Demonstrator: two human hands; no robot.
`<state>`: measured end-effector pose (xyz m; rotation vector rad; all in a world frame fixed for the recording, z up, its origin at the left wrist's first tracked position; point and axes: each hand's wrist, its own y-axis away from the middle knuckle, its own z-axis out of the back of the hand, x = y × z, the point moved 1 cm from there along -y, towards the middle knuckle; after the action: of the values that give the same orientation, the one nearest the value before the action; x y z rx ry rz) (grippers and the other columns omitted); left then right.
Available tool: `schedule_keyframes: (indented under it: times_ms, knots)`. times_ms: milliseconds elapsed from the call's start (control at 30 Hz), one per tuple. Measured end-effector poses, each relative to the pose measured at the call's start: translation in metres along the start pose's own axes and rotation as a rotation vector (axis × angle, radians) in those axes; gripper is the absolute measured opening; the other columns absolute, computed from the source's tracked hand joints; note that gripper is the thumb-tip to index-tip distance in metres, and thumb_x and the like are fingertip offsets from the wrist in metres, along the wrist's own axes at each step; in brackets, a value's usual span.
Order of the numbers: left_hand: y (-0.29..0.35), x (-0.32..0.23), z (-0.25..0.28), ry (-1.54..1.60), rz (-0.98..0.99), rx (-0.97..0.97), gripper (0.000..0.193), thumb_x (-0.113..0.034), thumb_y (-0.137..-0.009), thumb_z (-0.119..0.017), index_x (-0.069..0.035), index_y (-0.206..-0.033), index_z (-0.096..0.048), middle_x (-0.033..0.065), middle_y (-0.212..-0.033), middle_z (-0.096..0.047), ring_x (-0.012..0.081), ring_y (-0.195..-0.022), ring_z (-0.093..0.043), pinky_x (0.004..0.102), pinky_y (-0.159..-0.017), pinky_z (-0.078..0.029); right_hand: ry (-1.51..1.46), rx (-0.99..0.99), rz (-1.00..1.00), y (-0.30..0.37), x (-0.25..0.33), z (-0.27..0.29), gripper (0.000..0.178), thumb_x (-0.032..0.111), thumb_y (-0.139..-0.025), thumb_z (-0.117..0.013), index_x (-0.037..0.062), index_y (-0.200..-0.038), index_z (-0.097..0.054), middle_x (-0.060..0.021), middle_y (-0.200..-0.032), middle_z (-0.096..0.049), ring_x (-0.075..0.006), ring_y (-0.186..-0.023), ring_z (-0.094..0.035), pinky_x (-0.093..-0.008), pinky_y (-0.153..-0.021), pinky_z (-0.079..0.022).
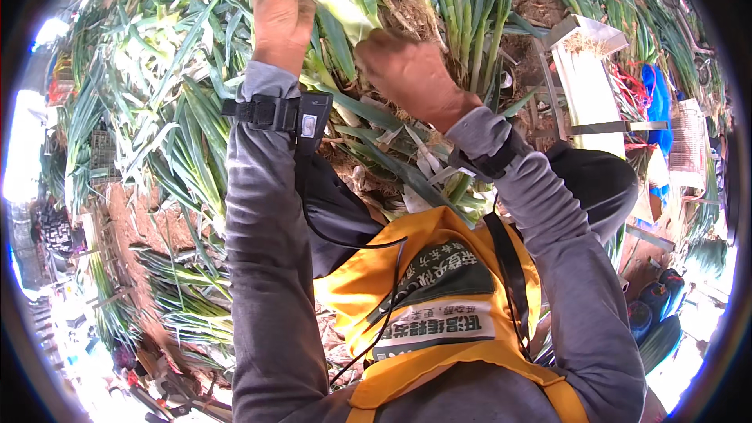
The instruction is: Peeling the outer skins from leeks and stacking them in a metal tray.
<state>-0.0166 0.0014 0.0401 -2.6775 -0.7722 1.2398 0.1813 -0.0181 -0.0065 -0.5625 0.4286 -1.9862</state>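
A long leek (337,1) with a pale stalk and green leaves lies slantwise at the top of the view. My left hand (283,12) is closed around its stalk, partly cut off by the upper edge. At the stalk's lower right end, my right hand (411,74) is curled into a fist against it. Its fingertips are hidden, so the exact grip there is not visible. Just beyond my right hand, several leeks (478,23) stand bunched with brown, stringy roots (413,12) beside them.
Loose leeks (188,141) cover the ground to the left, with another pile (188,298) farther down. Leaf scraps (427,160) lie between my knees. A pale trough-like stand with a metal frame (583,94) is on the right, near a blue bag (658,117) and dark bottles (654,301).
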Motion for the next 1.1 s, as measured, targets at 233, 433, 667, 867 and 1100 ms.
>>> schedule_keyframes:
  times_ms: [233,433,667,867,1100]
  knots:
    - [0.003,0.011,-0.008,-0.123,-0.055,-0.094,0.024,-0.008,-0.089,-0.070,-0.004,-0.109,-0.057,0.0104,-0.090,-0.064,0.0248,-0.080,-0.067,0.0392,-0.075,-0.059,-0.215,-0.361,-0.169,-0.018,-0.013,0.006,0.031,0.021,-0.079,-0.077,0.0066,-0.103,-0.064,-0.0108,-0.092,-0.065,-0.0329,-0.082,-0.066,-0.0406,-0.073,-0.054]
    - [0.019,0.014,-0.018,-0.127,0.070,-0.098,0.031,-0.006,-0.089,-0.069,-0.004,-0.114,-0.053,0.0039,-0.082,-0.061,0.0188,-0.074,-0.062,0.0321,-0.069,-0.058,-0.398,-0.193,-0.294,-0.016,-0.018,0.000,0.020,0.018,-0.080,-0.075,0.0077,-0.093,-0.064,-0.0110,-0.089,-0.065,-0.0331,-0.081,-0.065,-0.0427,-0.071,-0.052]
    - [-0.007,0.012,0.008,0.017,0.064,-0.122,0.028,0.002,-0.087,-0.065,-0.005,-0.111,-0.055,0.0077,-0.091,-0.062,0.0253,-0.079,-0.061,0.0408,-0.074,-0.053,-0.653,-0.021,-0.151,-0.005,-0.021,0.023,0.018,0.017,-0.084,-0.075,0.0061,-0.093,-0.064,-0.0068,-0.082,-0.064,-0.0190,-0.070,-0.063,-0.0310,-0.063,-0.050]
    - [0.002,-0.009,-0.003,-0.066,-0.050,-0.076,0.070,0.004,-0.085,-0.066,-0.007,-0.144,-0.029,0.0124,-0.094,-0.060,0.0269,-0.081,-0.063,0.0402,-0.075,-0.059,-1.249,-0.119,-0.340,0.029,-0.046,0.072,0.005,0.005,-0.092,-0.067,0.0041,-0.096,-0.066,-0.0019,-0.088,-0.065,-0.0069,-0.077,-0.061,-0.0213,-0.067,-0.051]
    - [-0.001,-0.012,-0.002,-0.283,-0.166,-0.355,0.072,0.000,-0.091,-0.060,-0.014,-0.150,-0.022,0.0128,-0.093,-0.057,0.0247,-0.073,-0.058,0.0420,-0.065,-0.054,-1.592,-0.288,-0.459,0.084,-0.033,0.125,0.011,0.006,-0.094,-0.062,0.0071,-0.105,-0.060,-0.0085,-0.099,-0.067,-0.0148,-0.083,-0.065,-0.0262,-0.070,-0.053]
